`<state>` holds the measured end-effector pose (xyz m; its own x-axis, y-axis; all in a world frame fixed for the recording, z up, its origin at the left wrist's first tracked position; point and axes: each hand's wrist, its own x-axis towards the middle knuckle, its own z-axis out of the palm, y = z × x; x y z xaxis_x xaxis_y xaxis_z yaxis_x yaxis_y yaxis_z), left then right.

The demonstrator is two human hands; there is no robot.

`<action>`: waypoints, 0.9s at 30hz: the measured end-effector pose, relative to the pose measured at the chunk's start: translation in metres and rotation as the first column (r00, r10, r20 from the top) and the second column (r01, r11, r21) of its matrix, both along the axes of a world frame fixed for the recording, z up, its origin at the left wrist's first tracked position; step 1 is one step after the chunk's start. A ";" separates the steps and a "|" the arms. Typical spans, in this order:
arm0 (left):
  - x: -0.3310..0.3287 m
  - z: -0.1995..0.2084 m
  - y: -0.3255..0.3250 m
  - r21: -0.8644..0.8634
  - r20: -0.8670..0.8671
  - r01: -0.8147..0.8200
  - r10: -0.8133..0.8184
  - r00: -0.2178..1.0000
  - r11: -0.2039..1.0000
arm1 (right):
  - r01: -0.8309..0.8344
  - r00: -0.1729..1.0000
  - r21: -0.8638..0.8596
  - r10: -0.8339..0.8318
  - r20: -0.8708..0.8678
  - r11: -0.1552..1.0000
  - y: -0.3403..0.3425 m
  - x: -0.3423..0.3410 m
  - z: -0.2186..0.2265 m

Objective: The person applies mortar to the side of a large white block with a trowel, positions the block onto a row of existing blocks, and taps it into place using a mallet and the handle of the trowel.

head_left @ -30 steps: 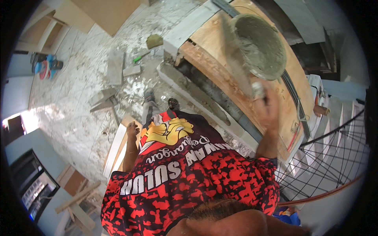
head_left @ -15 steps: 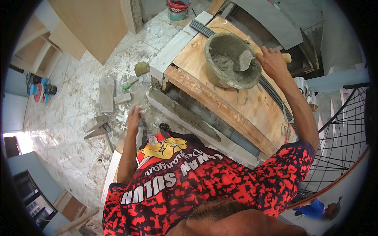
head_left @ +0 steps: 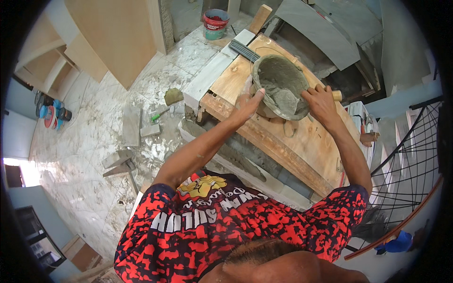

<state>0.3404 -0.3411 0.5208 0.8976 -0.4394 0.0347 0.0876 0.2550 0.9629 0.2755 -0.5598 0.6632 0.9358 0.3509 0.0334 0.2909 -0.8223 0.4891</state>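
A grey mortar-caked bucket (head_left: 262, 104) sits on a plywood-topped bench, with wet mortar (head_left: 278, 85) inside. My left hand (head_left: 247, 103) holds its left side, thumb at the rim and fingers against the outer wall. At the opposite rim, my right hand (head_left: 322, 104) is closed, its fingers curled over the edge. A trowel's blade (head_left: 286, 101) lies in the mortar, and its wooden handle (head_left: 337, 95) sticks out past my right hand. That hand covers the middle of the trowel, so how much of the grip is on it is partly hidden.
The plywood top (head_left: 311, 141) has a worn timber edge. Thin grey strips (head_left: 243, 49) lie beyond the bucket. A red-and-green pail (head_left: 216, 24) stands on the far floor. Left of the bench lie tile pieces (head_left: 131, 125) and a green-handled tool (head_left: 155, 117). A spoked wheel (head_left: 406, 160) is at right.
My left hand has come up from beside my body to the bucket's left side. My right hand stays at the right rim. The bucket appears slightly closer to me.
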 end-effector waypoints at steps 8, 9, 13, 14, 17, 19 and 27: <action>0.012 0.000 0.004 0.042 0.067 -0.040 0.037 0.997 0.998 | 0.469 0.865 0.852 -0.316 -0.390 0.231 -0.022 -0.040 -0.026; 0.018 -0.003 0.003 0.041 0.086 -0.046 0.043 0.995 0.998 | 0.466 0.855 0.869 -0.336 -0.394 0.167 -0.019 -0.046 -0.029; 0.029 -0.009 0.008 0.017 0.098 0.018 -0.019 0.995 1.000 | 0.346 0.857 0.937 -0.389 -0.338 -0.049 -0.024 -0.063 -0.053; 0.031 -0.009 0.012 0.005 0.085 0.056 -0.056 0.995 0.998 | 0.304 0.857 0.949 -0.413 -0.308 -0.077 -0.025 -0.066 -0.058; 0.032 -0.022 0.038 0.033 -0.001 0.087 -0.087 0.996 0.996 | 0.186 0.846 0.976 -0.486 -0.218 -0.114 -0.012 -0.077 -0.062; 0.027 -0.035 0.074 -0.038 -0.099 0.126 -0.129 0.987 0.991 | 0.118 0.842 0.987 -0.517 -0.156 -0.105 0.008 -0.085 -0.068; -0.030 -0.194 0.327 0.446 -0.423 -0.019 0.230 0.877 0.895 | 0.252 0.853 0.930 -0.393 -0.345 -0.269 0.157 -0.109 -0.124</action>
<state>0.3100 -0.0140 0.3268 0.8118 -0.2003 -0.5485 0.5351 -0.1208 0.8361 0.1669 -0.4029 0.5387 0.8710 -0.4913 -0.0005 -0.1830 -0.3234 -0.9284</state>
